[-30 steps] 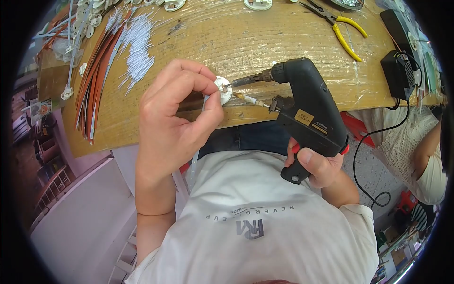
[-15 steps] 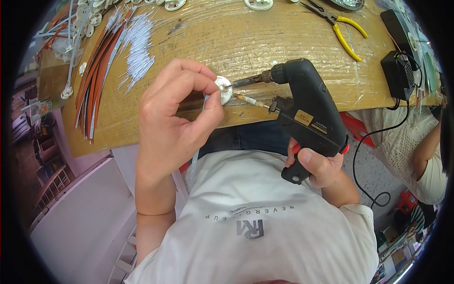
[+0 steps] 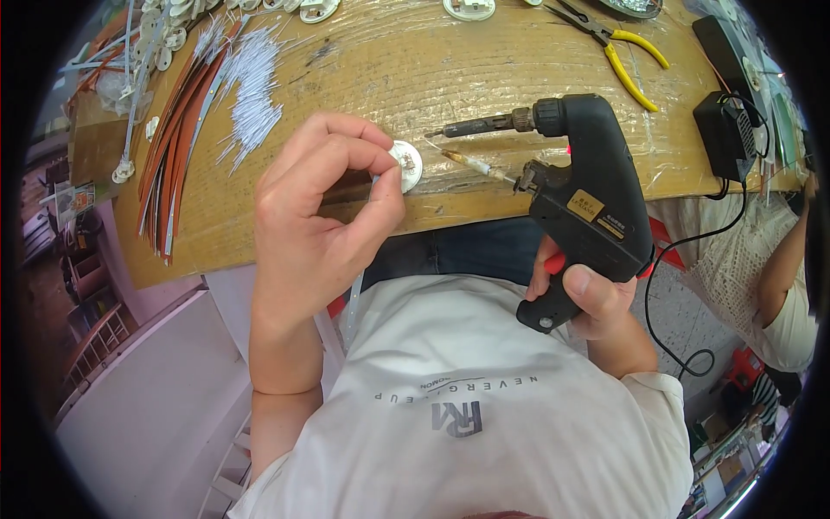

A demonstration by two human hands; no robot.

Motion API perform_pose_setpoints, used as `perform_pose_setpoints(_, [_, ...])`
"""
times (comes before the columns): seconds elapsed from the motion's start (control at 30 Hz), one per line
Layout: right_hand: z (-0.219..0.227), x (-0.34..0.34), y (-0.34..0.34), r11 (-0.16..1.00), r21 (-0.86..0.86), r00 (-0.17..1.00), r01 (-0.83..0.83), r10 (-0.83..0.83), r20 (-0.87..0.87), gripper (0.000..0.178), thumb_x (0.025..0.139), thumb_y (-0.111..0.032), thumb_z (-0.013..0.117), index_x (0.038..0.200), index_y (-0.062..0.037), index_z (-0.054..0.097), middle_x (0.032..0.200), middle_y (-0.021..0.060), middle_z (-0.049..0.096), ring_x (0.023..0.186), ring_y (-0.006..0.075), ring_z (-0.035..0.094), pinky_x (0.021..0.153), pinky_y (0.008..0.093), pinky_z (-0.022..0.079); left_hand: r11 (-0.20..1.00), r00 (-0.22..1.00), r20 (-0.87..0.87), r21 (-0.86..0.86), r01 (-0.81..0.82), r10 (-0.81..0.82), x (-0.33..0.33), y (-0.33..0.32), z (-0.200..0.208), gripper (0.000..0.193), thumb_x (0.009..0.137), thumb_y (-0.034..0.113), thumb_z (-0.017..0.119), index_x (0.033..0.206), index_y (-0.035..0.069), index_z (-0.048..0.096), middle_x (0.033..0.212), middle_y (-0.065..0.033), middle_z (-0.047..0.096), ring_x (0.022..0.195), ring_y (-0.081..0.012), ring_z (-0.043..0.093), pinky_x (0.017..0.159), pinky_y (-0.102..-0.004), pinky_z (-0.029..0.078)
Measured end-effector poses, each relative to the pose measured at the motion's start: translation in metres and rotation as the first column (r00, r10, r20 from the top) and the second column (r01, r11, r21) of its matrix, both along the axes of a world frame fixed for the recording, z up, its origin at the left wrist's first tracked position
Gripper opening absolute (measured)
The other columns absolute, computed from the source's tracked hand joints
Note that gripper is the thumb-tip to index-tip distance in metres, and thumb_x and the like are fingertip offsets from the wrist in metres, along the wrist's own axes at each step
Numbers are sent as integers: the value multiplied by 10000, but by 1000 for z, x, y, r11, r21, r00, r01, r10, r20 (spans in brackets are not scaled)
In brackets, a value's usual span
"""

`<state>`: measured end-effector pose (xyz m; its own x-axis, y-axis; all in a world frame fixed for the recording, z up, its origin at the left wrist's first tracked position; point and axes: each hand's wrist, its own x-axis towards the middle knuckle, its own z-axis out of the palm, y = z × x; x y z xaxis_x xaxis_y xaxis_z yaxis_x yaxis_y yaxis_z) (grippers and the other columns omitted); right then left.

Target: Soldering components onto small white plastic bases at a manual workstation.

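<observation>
The white round disc (image 3: 409, 167) is over the table (image 3: 389, 78), just in from its near edge; whether it rests on the wood cannot be told. It shows as an oval, its longer axis running roughly 12 to 6 o'clock. The left hand (image 3: 324, 208) pinches it at its 9 o'clock rim, thumb and forefinger nearly closed on it, and a narrow pale strip (image 3: 355, 298) runs from behind the thumb toward 6 o'clock, past the table edge. The black soldering gun (image 3: 596, 164) lies to the disc's 3 o'clock, its barrel axis aimed at 9 o'clock with the tip just beside the disc, a narrow gap between. Its handle slants toward 7 o'clock, wrapped by the right hand (image 3: 596, 298), thumb along the back. Bare wood spreads from the disc's 11 o'clock to 2 o'clock, giving open room above the barrel. Farther out, a heap of white wires (image 3: 252, 104) and brown strips (image 3: 183, 130) sits at 10 o'clock, yellow-handled pliers (image 3: 604, 36) at 1 to 2, and a black power adapter (image 3: 724, 138) at 3.
</observation>
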<state>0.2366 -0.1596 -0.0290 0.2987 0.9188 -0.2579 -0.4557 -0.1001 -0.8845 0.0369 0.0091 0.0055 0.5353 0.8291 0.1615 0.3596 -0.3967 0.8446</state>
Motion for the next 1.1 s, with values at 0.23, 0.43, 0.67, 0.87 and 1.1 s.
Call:
perform_pose_setpoints(0.23, [-1, 2, -1, 1000, -21, 1000, -16, 16, 3, 538, 801, -289, 734, 1143, 91, 568, 932, 169, 646, 630, 221, 667, 569, 360, 611, 1000, 1000, 15, -3, -15, 15, 1, -2, -2, 75, 808, -59, 729, 851, -18, 684, 973, -91, 678, 798, -125, 676, 698, -243, 564])
perform_pose_setpoints(0.43, [1, 4, 0, 1000, -6, 1000, -2, 2, 3, 534, 800, -278, 742, 1143, 95, 575, 965, 183, 654, 655, 229, 679, 572, 364, 614, 999, 999, 25, 10, -35, 35, -1, -2, -4, 74, 811, -60, 733, 855, -21, 689, 993, -103, 688, 824, -139, 673, 708, -246, 552])
perform_pose_setpoints(0.67, [19, 3, 10, 997, 32, 993, 69, -72, 95, 569, 794, -343, 736, 1107, 103, 571, 896, 192, 640, 620, 231, 653, 556, 355, 587, 997, 999, 21, 62, -49, 48, -8, -8, -3, 250, 768, 42, 844, 966, 7, 696, 1111, -128, 682, 940, -217, 654, 800, -312, 521])
perform_pose_setpoints(0.87, [27, 0, 34, 989, 125, 986, 81, -98, 138, 568, 805, -404, 689, 1060, 88, 566, 794, 199, 606, 585, 237, 610, 508, 325, 507, 939, 978, -167, 340, -58, 121, -27, -16, -3, 265, 737, 137, 882, 899, 70, 684, 1164, -112, 656, 1077, -279, 595, 959, -382, 374])
perform_pose_setpoints(1.1, [22, 9, 60, 951, 306, 997, 39, -56, 45, 495, 889, -326, 585, 1154, 85, 510, 738, 149, 549, 609, 234, 560, 551, 342, 497, 991, 978, 164, 30, -132, 126, -66, -28, 23, 136, 797, -51, 774, 831, -2, 651, 799, -89, 669, 680, -145, 641, 563, -279, 469])
